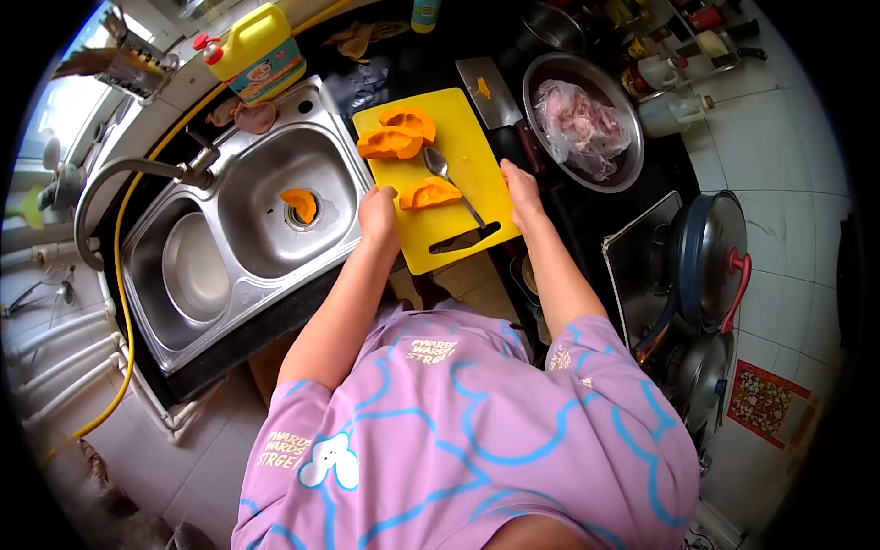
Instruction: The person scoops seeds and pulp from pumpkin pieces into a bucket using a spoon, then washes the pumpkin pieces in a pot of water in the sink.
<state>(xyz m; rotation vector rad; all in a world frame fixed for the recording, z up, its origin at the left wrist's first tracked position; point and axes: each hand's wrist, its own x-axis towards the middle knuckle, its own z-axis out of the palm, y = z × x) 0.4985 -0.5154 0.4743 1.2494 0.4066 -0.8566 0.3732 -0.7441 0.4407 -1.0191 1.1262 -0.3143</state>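
Observation:
A yellow cutting board (449, 119) is gripped at its two long sides, its near end reaching past the counter edge. My left hand (379, 214) is closed on the left side and my right hand (522, 192) on the right side. Several orange pumpkin pieces (390, 143) lie on the board, one of them a pumpkin slice (429, 193) nearer to me. Beside that slice rests a metal spoon (456, 188), its handle pointing toward the board's slot. Another pumpkin piece (299, 206) sits at the drain of the sink (266, 240).
Right of the board lies a cleaver (491, 96) with orange scraps on its blade. Next to it stands a metal bowl (623, 165) holding bagged meat (577, 128). A yellow jug (257, 60) is behind the sink; a lidded pan (715, 261) sits at the right.

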